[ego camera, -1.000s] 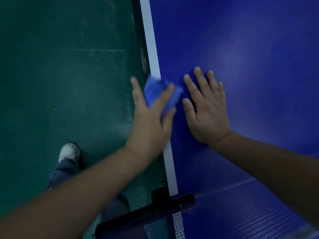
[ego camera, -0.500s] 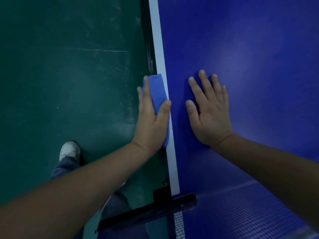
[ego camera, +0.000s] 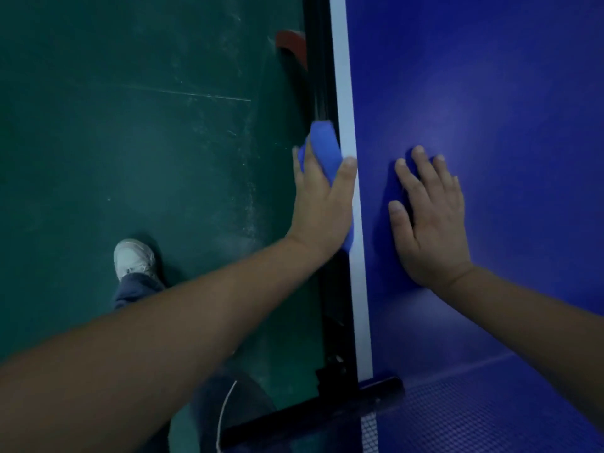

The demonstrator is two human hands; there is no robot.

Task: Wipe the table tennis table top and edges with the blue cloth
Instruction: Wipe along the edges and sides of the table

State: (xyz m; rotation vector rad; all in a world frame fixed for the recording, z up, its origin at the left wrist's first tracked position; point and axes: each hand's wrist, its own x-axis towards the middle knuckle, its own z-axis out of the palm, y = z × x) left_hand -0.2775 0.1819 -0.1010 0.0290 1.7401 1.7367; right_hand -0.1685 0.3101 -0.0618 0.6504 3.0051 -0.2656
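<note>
- Left hand [ego camera: 322,204] clamped around blue cloth [ego camera: 323,152], thumb up on the white edge line [ego camera: 348,125], fingers down the counter's side.
- Blue cloth folded over the counter [ego camera: 490,93] edge, partly under the palm.
- Right hand [ego camera: 431,220] spread flat, empty, on the counter top, just beside the left.
- White shoe [ego camera: 134,258] on green floor [ego camera: 114,125].

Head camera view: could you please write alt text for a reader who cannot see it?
A person's left hand presses a folded blue cloth against the side edge of a blue table tennis table, while the right hand rests flat on top.
</note>
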